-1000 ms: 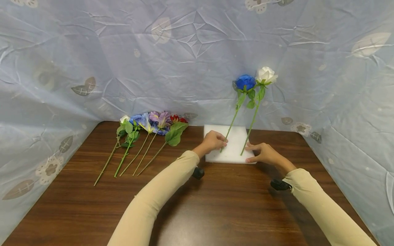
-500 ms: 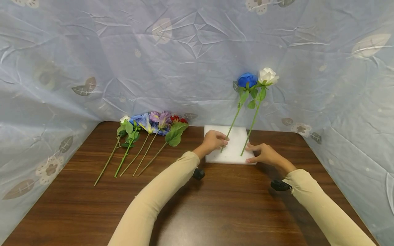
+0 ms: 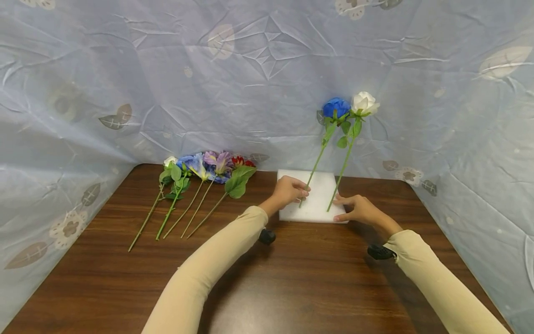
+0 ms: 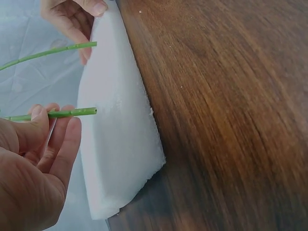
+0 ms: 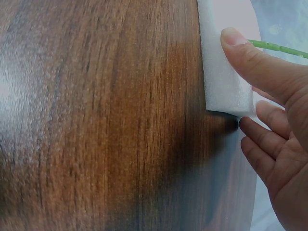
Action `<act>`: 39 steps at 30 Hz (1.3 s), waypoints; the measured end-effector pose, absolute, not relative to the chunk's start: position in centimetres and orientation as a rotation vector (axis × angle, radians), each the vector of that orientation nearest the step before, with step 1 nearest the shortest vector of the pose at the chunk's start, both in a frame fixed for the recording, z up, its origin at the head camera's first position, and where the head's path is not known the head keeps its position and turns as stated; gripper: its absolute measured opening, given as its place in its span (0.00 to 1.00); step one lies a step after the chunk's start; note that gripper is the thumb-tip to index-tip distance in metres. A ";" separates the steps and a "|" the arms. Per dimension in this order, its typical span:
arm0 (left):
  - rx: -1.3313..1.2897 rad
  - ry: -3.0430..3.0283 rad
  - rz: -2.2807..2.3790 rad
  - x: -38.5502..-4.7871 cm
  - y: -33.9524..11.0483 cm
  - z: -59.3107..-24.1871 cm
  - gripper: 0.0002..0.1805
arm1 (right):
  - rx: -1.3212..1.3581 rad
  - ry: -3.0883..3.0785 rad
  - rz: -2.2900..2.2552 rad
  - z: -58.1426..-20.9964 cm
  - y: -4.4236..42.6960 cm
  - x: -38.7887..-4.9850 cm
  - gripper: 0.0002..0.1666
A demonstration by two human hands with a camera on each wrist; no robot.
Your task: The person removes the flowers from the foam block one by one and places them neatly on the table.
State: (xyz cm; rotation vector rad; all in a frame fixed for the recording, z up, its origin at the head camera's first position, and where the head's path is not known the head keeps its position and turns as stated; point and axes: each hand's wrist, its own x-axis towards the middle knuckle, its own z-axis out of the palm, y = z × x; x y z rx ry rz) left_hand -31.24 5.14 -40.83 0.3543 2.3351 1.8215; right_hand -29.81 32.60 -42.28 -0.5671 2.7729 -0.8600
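Observation:
Between thumb and fingers, my left hand (image 3: 288,192) pinches the green stem (image 4: 72,113) of a blue rose (image 3: 336,107) low down, over the white foam block (image 3: 314,204). In the left wrist view the stem's cut end shows past the fingertips, against the foam; whether it touches cannot be told. A white rose (image 3: 365,103) stands tilted to the right, its stem (image 3: 343,170) meeting the block near its right side. My right hand (image 3: 360,209) grips the block's right end, with the thumb on top in the right wrist view (image 5: 284,96) and fingers by the edge.
Several flowers lie on the brown table (image 3: 125,278) at the left, among them a purple one (image 3: 219,161) and a red one (image 3: 242,161) with a large leaf (image 3: 238,183). Patterned cloth (image 3: 267,102) hangs behind the table and at both sides.
The blue rose's head has shifted slightly right and up, closer to the white rose. Both hands stay at nearly the same places.

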 end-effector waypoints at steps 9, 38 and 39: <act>0.393 2.293 1.823 -30.7 3.6 -40.0 0.10 | -0.569 2.765 -0.855 -42.1 32.7 -29.6 0.43; 0.273 2.377 1.791 -28.9 -7.1 -38.5 0.13 | -0.575 2.792 -0.795 -42.2 32.5 -29.6 0.44; 0.263 2.385 1.790 -28.9 -7.5 -38.6 0.13 | -0.571 2.791 -0.795 -42.2 32.6 -29.6 0.44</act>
